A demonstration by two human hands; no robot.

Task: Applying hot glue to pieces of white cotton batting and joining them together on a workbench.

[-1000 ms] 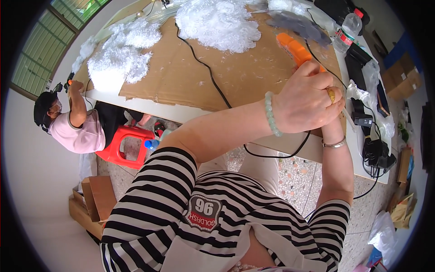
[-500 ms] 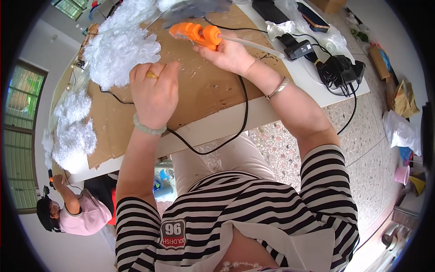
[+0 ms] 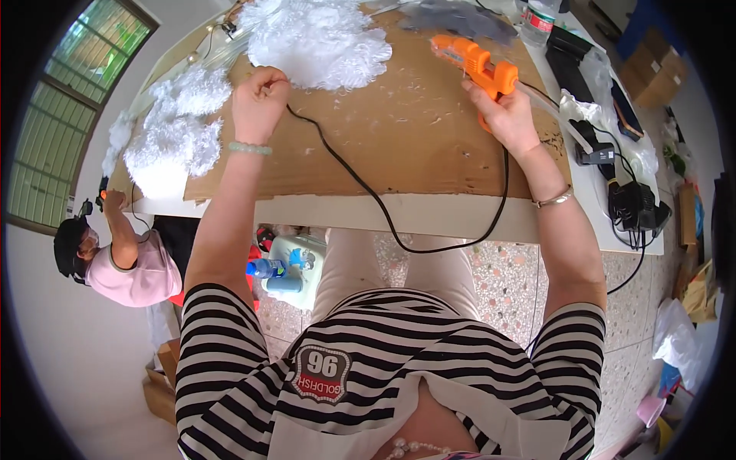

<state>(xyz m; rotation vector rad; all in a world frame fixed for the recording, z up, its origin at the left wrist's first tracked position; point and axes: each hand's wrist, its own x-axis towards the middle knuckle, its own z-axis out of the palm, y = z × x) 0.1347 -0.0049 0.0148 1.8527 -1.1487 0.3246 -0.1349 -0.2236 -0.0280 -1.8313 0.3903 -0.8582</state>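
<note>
From the head view, the right hand (image 3: 507, 115) is gripping an orange glue gun (image 3: 475, 65), fingers wrapped closed round its handle, with the nozzle pointing away toward the far side of the worktop (image 3: 399, 211). A black cord (image 3: 383, 207) is trailing from the gun, looping off the near edge and back up. The left hand (image 3: 259, 101) is curled nearly shut at the edge of a heap of white fluffy feathers (image 3: 318, 34); it seems to be pinching a small tuft, though what sits between the fingers is too small to tell.

Compared with half a second ago, the view is swinging back so that the brown cardboard sheet (image 3: 414, 130) is lying squarely ahead. The glue gun is now sitting further to the right and the two hands are standing well apart, where earlier they were close together near the feathers. The left hand is reaching closer to the pile than before. Judging from this, the hands are moving between picking up feathers and applying glue.

A second white feather pile (image 3: 172, 130) is lying at the left end of the cardboard. Beyond it, another person in a pink top (image 3: 142, 268) is working low beside the worktop. A black charger block (image 3: 636, 207) is resting at the right edge.
</note>
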